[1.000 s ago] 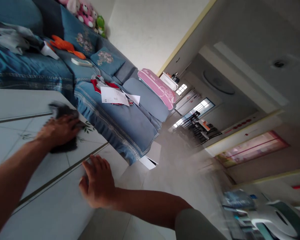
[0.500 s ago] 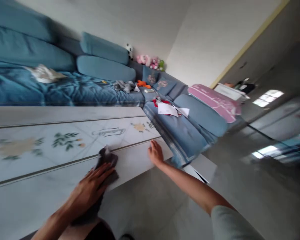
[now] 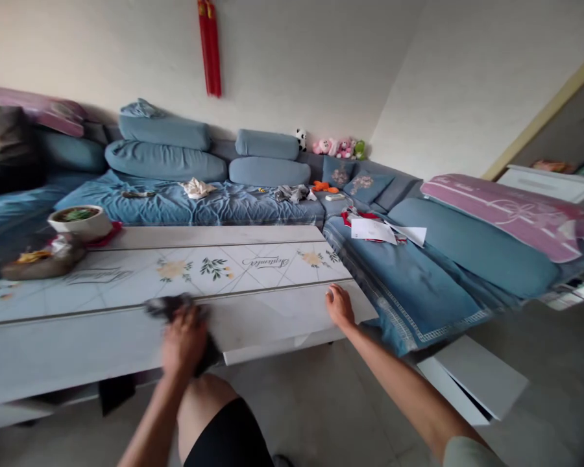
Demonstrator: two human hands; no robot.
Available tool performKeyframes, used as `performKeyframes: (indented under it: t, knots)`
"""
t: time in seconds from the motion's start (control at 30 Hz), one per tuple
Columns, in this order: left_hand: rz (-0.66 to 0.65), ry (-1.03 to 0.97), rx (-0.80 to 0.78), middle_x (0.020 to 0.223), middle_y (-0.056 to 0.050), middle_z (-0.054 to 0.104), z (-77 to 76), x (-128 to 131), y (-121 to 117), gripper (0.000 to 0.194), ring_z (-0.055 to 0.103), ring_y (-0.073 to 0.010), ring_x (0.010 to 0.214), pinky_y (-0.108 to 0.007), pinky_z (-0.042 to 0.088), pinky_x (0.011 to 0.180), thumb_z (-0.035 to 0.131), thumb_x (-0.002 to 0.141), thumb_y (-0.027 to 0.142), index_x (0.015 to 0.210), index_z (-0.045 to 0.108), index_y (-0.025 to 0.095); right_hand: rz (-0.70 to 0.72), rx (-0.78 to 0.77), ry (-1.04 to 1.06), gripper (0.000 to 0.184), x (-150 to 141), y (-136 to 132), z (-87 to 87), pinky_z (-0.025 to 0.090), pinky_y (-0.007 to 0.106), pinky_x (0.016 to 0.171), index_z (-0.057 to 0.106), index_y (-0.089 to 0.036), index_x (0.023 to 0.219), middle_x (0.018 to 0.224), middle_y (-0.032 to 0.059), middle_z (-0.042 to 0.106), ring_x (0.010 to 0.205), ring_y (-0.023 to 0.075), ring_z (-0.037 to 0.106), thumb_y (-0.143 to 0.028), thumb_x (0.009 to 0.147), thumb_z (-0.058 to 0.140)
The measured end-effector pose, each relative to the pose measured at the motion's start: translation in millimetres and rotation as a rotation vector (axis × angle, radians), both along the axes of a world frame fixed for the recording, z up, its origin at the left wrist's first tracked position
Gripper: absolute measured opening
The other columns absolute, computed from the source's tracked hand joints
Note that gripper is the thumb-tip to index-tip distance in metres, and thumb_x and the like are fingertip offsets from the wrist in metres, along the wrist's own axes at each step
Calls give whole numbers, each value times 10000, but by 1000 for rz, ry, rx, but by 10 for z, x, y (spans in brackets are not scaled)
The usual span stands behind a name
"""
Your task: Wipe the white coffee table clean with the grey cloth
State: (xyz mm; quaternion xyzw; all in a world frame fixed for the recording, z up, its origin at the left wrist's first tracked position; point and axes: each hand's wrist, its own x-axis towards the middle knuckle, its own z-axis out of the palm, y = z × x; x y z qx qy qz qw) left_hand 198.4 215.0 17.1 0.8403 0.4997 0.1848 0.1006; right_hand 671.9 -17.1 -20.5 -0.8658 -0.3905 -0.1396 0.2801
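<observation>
Pressed to the front part of the table, my left hand (image 3: 185, 337) grips a dark grey cloth (image 3: 168, 306), bunched under and around blurred fingers. Part of the cloth hangs over the front edge near my knee. My right hand (image 3: 339, 303) rests on the table's right end, fingers loosely bent, nothing in it. The long white table (image 3: 272, 324) carries a runner-like strip (image 3: 243, 269) printed with flowers and script.
A white pot with a succulent (image 3: 82, 224) and a brownish dish of small items (image 3: 43, 263) stand at the table's left. The blue sofa (image 3: 418, 292) runs behind and right, bearing papers (image 3: 374, 230) and clothes. A white box-like panel (image 3: 481, 376) lies on the floor at right.
The view has swung left and grown sharper, bringing the plant pot and dish into sight. My left hand with the cloth has moved left along the table; my right hand stays at its right end.
</observation>
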Motion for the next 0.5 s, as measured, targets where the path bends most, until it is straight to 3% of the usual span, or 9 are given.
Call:
performKeyframes:
  t: [0.07,0.13,0.2,0.23,0.27,0.33,0.43,0.5]
  knots:
    - [-90,-22,-63,1818,-269,513,-9,708,-548,649,478,-446,1714,-652,346,1453,465,1081,265,1691,639,129,24,36,24,468,-84,-17,113,594,476,1163,849,-158,1277,1316,229,835,1260,326,769,-342,1127,446]
    - [-215,-58,-144,1857,-307,425,57,1263,-932,709,402,-454,1762,-637,226,1505,565,1053,285,1726,587,64,56,69,37,578,-319,27,190,639,447,1065,845,-149,1306,1265,234,845,1189,319,800,-415,1185,346]
    - [-379,-112,-276,1889,-310,357,191,1567,-1081,865,298,-458,1809,-662,122,1520,693,960,269,1777,506,52,131,92,34,643,-738,157,193,643,409,1072,821,-159,1413,1378,225,826,1267,290,796,-454,1218,284]
    - [-444,-161,-358,1903,-298,335,260,1599,-1072,937,263,-446,1823,-667,115,1519,717,920,255,1802,464,63,187,93,33,637,-1006,252,166,630,400,1117,801,-175,1478,1482,212,793,1353,275,771,-456,1226,287]
    - [-473,-235,-432,1917,-277,320,312,1542,-1023,979,252,-425,1830,-657,137,1518,712,906,256,1824,422,80,244,80,32,608,-1299,366,128,606,409,1176,778,-198,1536,1589,193,742,1450,272,726,-454,1230,319]
    - [-411,-452,-498,1933,-212,333,321,1167,-871,967,280,-363,1828,-594,221,1510,638,940,315,1850,365,136,327,14,36,531,-1907,635,58,523,506,1301,752,-230,1594,1741,172,627,1620,325,596,-465,1213,468]
    - [-196,-722,-384,1892,-106,456,77,99,-738,898,371,-336,1793,-555,322,1479,567,971,498,1827,415,274,354,-83,72,529,-2710,1070,72,390,664,1379,771,-185,1559,1762,221,590,1694,442,476,-459,1107,743]
    - [-40,-725,-334,1787,-85,600,-160,-753,-802,879,523,-386,1697,-593,443,1406,625,929,598,1767,512,357,395,-79,87,506,-3106,1312,153,380,657,1379,786,-154,1503,1709,234,634,1650,441,511,-418,1072,810]
